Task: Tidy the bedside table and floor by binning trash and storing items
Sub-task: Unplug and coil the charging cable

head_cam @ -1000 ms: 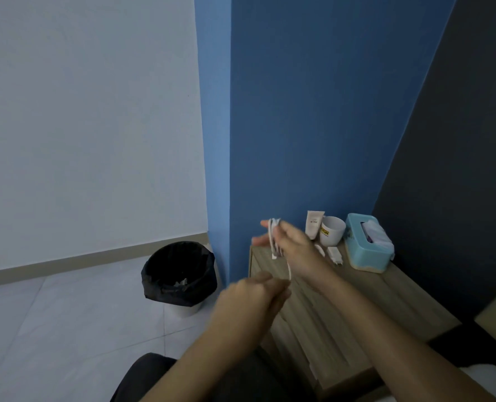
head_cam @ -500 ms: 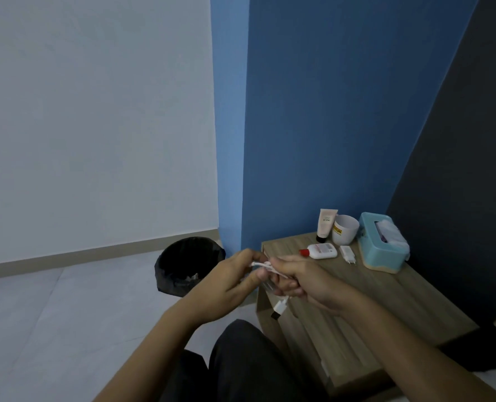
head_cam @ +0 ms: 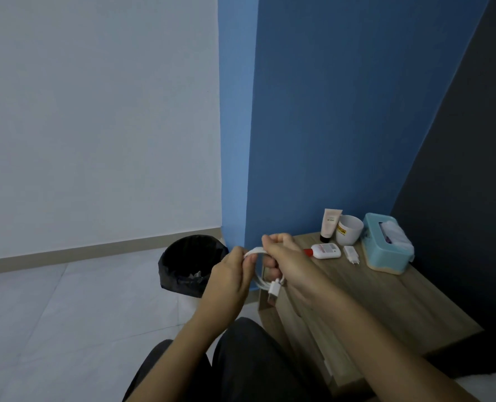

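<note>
Both your hands grip one coiled white cable before the table's corner: left hand pinching a loop, right hand clenched around it. Five items sit on the table; one bin stands on the floor.

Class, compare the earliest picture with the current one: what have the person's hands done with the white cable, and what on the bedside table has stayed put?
The right hand came down from its raised position and the left hand rose to meet it. Both now grip the white cable, looped into a coil with its plug dangling. The tube, cup, bottle, charger and tissue box on the bedside table, and the bin, stayed put.
</note>
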